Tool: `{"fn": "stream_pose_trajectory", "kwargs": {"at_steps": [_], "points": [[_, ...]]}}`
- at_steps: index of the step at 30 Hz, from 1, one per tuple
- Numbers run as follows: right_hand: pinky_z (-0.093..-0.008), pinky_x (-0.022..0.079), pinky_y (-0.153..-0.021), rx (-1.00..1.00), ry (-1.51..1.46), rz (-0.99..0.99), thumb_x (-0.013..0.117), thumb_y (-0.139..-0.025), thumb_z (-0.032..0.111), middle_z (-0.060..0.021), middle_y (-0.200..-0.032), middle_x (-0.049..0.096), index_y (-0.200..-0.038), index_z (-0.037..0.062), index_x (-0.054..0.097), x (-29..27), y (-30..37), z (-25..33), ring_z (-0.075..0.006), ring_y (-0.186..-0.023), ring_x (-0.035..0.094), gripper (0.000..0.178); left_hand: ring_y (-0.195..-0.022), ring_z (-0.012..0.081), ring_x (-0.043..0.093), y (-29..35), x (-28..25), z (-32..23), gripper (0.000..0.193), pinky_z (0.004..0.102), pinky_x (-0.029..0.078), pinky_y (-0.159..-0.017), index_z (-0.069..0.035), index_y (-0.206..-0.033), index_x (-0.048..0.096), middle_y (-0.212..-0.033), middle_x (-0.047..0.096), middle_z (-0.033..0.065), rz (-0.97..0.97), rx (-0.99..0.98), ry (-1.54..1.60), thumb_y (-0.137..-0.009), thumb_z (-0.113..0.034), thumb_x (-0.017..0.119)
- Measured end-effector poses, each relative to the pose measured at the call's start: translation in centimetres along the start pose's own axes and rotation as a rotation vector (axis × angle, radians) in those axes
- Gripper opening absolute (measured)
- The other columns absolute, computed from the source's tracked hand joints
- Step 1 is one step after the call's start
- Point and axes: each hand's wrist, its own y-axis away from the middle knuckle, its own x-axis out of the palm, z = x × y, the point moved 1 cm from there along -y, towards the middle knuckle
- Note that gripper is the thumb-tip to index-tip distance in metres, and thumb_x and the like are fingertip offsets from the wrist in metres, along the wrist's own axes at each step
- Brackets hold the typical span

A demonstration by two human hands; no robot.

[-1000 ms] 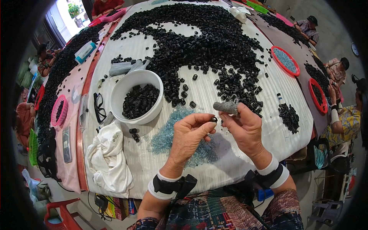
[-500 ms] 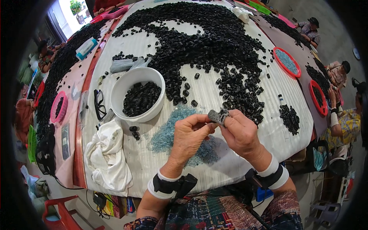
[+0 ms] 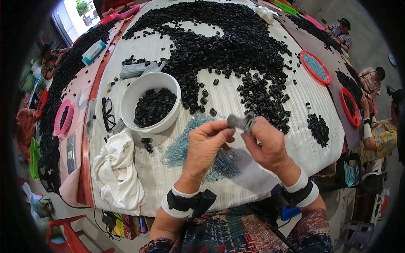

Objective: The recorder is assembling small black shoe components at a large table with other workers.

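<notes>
Across the far side of the white-covered table [image 3: 312, 160], small black pieces [image 3: 219, 52] are spread thick, and more are heaped in the white bowl [image 3: 128, 99] at left! Above the bluish, see-through bits [image 3: 179, 149], the left hand [image 3: 202, 143]'s thumb and forefinger are set close together; whether anything is pinched cannot be told. Just beside them, a blurred grey piece [image 3: 240, 122] is seen at the curled right hand [image 3: 270, 143]'s fingertips, gripped or worn, it cannot be told.

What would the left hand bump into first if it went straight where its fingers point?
The left hand points toward the right hand, so probably the grey piece there first. Its near end looks right beside the left fingertips; depth is unclear, so they may already touch.
</notes>
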Motion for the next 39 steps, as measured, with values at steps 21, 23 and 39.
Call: {"fn": "stream_pose_trajectory", "kwargs": {"at_steps": [21, 23, 39], "points": [[-0.0400, 0.044, -0.064, 0.474, 0.131, 0.010, 0.057, -0.083, -0.002, -0.0182, -0.076, 0.054, -0.084, -0.0033, 0.049, -2.1, 2.0, -5.7, -0.0343, -0.072, 0.056, 0.009, -0.073, 0.0123, 0.065, -0.5, -0.6, 0.0, 0.020, 0.0212, 0.054, -0.052, 0.002, -0.103, 0.062, -0.090, 0.067, 0.0096, -0.162, 0.050, 0.097, -0.085, -0.006, 0.067], [-0.0402, 0.045, -0.064, 0.443, 0.169, 0.016, 0.057, -0.082, -0.002, -0.0181, -0.077, 0.055, -0.085, -0.0032, 0.050, -2.0, 1.8, -6.0, -0.0344, -0.073, 0.057, 0.008, -0.072, 0.0122, 0.065, -0.5, -0.6, 0.1, 0.020, 0.0209, 0.054, -0.052, 0.001, -0.102, 0.062, -0.089, 0.067, 0.0092, -0.166, 0.035, 0.096, -0.084, -0.006, 0.067], [-0.0397, 0.048, -0.069, 0.234, 0.236, 0.256, 0.052, -0.079, -0.002, -0.0132, -0.078, 0.056, -0.088, 0.0023, 0.055, 0.5, 2.9, -5.8, -0.0320, -0.078, 0.056, 0.010, -0.070, 0.0135, 0.065, -0.5, -0.3, 0.2, 0.021, 0.0216, 0.054, -0.049, 0.002, -0.102, 0.062, -0.087, 0.067, 0.0103, -0.148, -0.007, 0.054, -0.083, -0.005, 0.068]]}}
